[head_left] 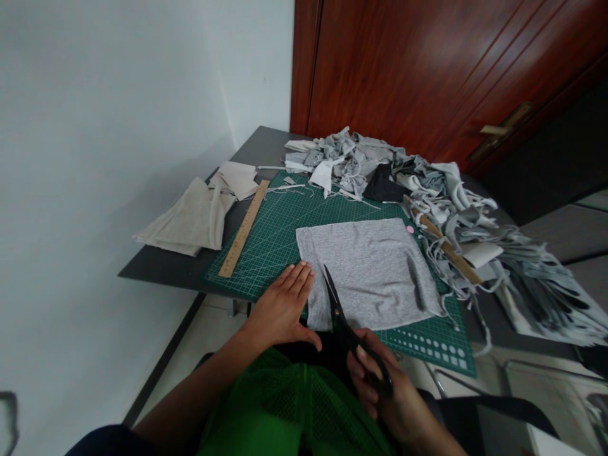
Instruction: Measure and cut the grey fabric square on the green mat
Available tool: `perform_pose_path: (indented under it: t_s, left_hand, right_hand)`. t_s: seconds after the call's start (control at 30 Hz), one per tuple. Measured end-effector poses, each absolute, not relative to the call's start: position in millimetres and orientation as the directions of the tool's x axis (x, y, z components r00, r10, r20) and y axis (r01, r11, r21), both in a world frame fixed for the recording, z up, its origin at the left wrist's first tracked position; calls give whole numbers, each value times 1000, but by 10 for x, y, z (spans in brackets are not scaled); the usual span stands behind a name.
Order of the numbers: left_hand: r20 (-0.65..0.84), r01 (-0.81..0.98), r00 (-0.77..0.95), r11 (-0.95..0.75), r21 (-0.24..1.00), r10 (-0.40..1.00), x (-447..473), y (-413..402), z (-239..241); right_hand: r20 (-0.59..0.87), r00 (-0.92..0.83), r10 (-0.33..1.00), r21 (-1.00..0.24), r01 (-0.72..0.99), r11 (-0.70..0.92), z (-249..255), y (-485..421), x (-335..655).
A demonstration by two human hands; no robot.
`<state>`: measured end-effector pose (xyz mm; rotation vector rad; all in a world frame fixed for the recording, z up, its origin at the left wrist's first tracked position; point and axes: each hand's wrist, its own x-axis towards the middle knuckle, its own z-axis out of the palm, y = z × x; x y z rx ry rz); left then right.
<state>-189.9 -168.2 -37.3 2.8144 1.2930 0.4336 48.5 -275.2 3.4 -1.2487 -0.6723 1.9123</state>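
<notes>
A grey square of fabric [375, 269] lies flat on a green cutting mat [275, 234]. My left hand [282, 308] rests flat, fingers stretched out, on the fabric's near left edge and the mat. My right hand [380, 383] grips the handles of black scissors [339, 313]. The blades point away from me over the fabric's near edge, just right of my left hand. A dark pen-like object [415, 278] lies on the fabric's right side.
A wooden ruler [244, 229] lies along the mat's left edge, with beige folded cloth [194, 215] beyond it. A heap of grey fabric strips [446, 196] and a second wooden ruler [449, 250] cover the right and far side. A wooden door [427, 69] stands behind the dark table [156, 263].
</notes>
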Motion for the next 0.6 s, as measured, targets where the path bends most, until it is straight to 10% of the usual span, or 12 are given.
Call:
perform_pose_path:
  t_s: [0.6]
  left_hand:
    - [271, 736, 609, -659, 155, 745, -1903, -1682, -394]
  right_hand:
    - [-514, -237, 824, -804, -203, -560, 179, -2414, 264]
